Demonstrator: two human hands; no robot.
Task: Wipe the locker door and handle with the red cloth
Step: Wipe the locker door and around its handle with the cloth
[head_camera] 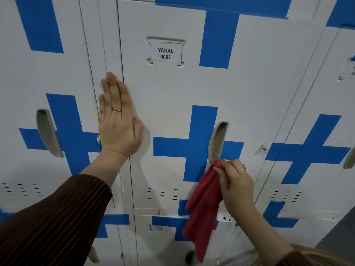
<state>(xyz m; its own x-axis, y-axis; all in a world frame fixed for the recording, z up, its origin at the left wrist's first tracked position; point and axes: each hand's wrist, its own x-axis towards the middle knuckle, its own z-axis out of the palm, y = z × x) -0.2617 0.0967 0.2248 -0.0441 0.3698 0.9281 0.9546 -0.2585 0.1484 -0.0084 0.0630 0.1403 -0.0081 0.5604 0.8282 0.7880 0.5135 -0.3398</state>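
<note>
The white locker door (169, 89) with blue cross markings fills the middle of the view and carries a label reading YAKAL 0007 (165, 53). Its recessed grey handle (218, 142) sits at the door's right side. My left hand (119, 120) lies flat, fingers together, against the door's left edge. My right hand (235, 184) pinches the red cloth (202, 208) and presses its top corner to the lower end of the handle. The rest of the cloth hangs down over the door's bottom edge.
Matching lockers stand on both sides, the left one with its own handle (48, 133). A lower row of lockers (159, 239) sits beneath. A small lock hasp (262, 149) sticks out just right of the handle. Grey floor shows at the bottom right.
</note>
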